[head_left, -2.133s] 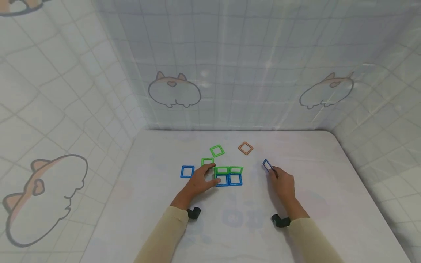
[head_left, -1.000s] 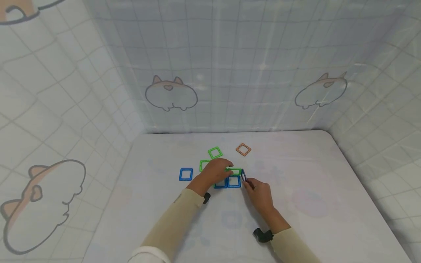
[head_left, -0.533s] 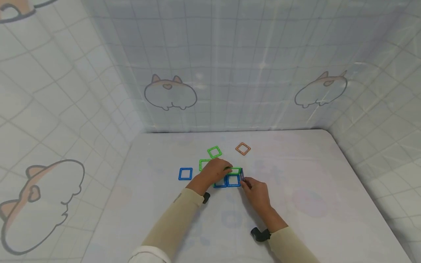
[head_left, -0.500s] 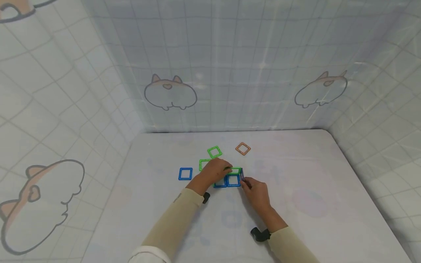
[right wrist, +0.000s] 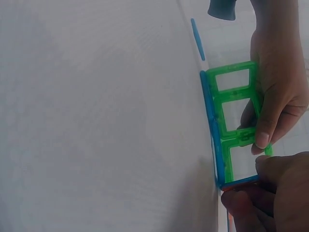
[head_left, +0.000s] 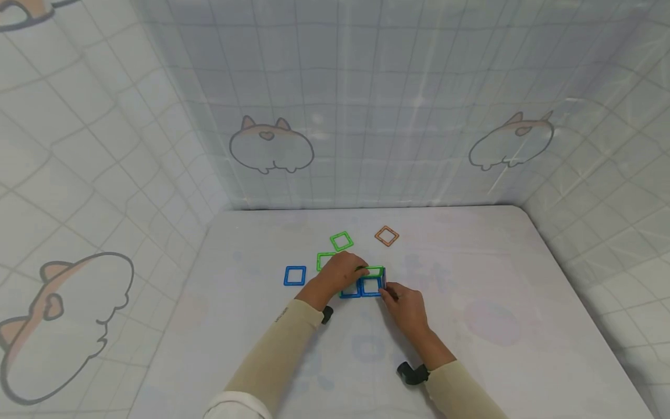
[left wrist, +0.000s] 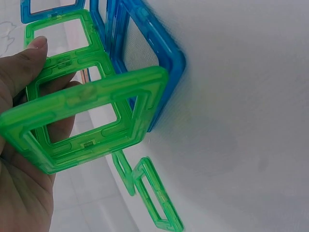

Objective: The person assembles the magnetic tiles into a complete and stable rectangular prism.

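Note:
A small build of magnetic square frames stands mid-table: two blue squares (head_left: 361,287) form its front and two green squares (head_left: 374,271) lie across its top. My left hand (head_left: 352,269) reaches over the build and grips the green squares (left wrist: 87,125), thumb (left wrist: 30,60) on one edge. My right hand (head_left: 387,291) pinches a dark blue square (head_left: 384,279) upright against the build's right end. In the right wrist view the green squares (right wrist: 235,113) sit beside the blue front (right wrist: 212,130), and my right fingertips (right wrist: 268,166) hold the blue square (right wrist: 240,182) at their end.
Loose squares lie on the white table (head_left: 497,279): a blue one (head_left: 295,275) to the left, a green one (head_left: 341,241) behind, another green one (head_left: 323,259) partly under my left hand, an orange one (head_left: 387,235) at the back. Patterned cloth walls (head_left: 366,116) enclose three sides.
My right hand carried the dark blue square from the right over to the build's right end. My left hand moved from beside the build onto its green top squares.

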`<state>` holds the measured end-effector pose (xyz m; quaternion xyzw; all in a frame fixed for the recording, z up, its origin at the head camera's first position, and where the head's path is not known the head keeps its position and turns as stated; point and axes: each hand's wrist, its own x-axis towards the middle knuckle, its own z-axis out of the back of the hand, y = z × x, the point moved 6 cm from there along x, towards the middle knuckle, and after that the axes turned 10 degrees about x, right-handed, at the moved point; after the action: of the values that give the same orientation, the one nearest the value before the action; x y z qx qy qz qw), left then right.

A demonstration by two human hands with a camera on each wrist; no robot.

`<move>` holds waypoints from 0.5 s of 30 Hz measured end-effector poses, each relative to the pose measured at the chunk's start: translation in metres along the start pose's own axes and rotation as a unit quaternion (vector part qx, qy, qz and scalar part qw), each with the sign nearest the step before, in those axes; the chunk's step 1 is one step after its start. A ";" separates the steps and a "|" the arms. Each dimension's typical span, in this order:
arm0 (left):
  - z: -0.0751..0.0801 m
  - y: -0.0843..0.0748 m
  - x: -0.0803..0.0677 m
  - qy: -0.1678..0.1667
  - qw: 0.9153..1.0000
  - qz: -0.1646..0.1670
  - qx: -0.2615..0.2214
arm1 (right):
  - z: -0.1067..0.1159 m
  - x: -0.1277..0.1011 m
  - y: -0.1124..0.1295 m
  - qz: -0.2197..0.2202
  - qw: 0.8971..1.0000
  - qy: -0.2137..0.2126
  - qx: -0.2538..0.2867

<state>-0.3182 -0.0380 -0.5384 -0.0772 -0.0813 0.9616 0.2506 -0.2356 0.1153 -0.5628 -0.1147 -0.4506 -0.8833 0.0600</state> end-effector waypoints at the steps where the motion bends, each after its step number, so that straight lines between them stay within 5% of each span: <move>1: 0.000 0.000 0.000 -0.001 1.000 -0.001 -0.001 | -0.001 0.000 0.000 -0.001 1.000 0.003 -0.003; 15: -0.002 0.002 -0.002 -0.029 1.000 0.000 -0.007 | -0.004 -0.001 0.001 0.004 1.000 0.013 -0.024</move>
<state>-0.3176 -0.0406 -0.5404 -0.0510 -0.0953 0.9628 0.2478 -0.2351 0.1117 -0.5644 -0.1062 -0.4283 -0.8949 0.0664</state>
